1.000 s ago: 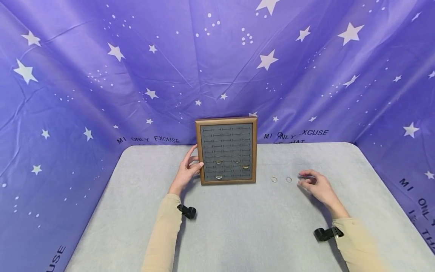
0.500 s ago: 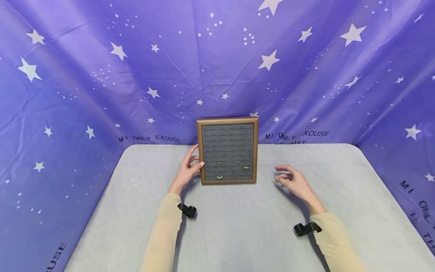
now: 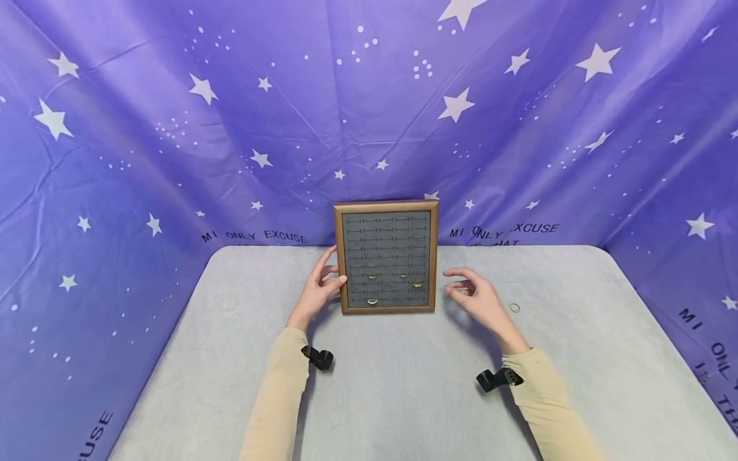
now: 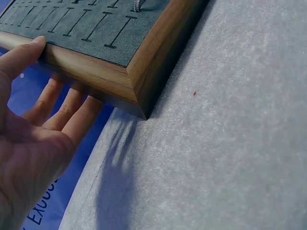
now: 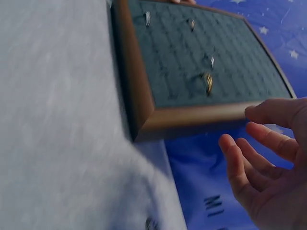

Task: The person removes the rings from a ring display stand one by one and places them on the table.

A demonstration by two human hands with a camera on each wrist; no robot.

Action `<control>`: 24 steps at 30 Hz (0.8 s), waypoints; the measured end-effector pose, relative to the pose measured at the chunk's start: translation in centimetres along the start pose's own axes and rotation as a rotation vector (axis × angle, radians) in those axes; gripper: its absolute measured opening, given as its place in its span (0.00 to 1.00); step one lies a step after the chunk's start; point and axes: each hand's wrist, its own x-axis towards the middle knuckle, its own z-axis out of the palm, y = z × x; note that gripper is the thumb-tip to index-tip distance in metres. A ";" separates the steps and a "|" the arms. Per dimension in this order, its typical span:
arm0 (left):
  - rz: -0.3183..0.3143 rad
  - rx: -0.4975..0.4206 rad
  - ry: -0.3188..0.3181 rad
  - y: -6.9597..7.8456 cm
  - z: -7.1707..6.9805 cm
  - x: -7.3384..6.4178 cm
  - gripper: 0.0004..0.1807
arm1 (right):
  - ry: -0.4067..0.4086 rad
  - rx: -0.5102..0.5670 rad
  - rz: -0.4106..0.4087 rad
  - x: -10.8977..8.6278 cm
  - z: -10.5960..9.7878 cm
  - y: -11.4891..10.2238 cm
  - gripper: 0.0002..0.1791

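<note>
A rectangular grey display board (image 3: 386, 253) with rows of short slots, set in a brown wooden frame (image 3: 385, 310), stands tilted near the middle of the far side of the pale grey table (image 3: 375, 397), facing the person, probably so that every slot can be seen and reached; what props it from behind is hidden. The bare left hand (image 3: 316, 294) grips the frame's left side, thumb on the front and the other fingers behind, likely to steady the board against sliding or tipping. In the slots sit 4 slim metal rings, among them a gold-coloured ring (image 5: 209, 82) towards the lower right and a silver-coloured ring (image 3: 372, 301) in the lowest row, left of centre. The bare right hand (image 3: 481, 304) is just beside the frame's right side, its fingers bent and spread, with a gap between thumb and forefinger tips and nothing seen pinched there; the pose looks suited to picking at something small. On the table to its right, 1 thin loose ring (image 3: 515, 312) lies flat, well apart from the board yet seemingly within easy reach. Whether the hand hides more rings, I cannot tell.
</note>
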 end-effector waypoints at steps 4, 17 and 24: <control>-0.006 0.004 -0.002 0.1 0.0 -0.1 0.40 | 0.013 0.003 -0.052 0.2 0.6 -2.6 0.18; -0.049 -0.003 -0.025 1.7 0.2 -0.5 0.41 | -0.068 -0.017 -0.073 2.0 2.6 -5.7 0.17; -0.027 0.011 -0.015 1.5 0.2 -0.5 0.41 | -0.152 -0.023 -0.109 3.6 4.5 -3.5 0.16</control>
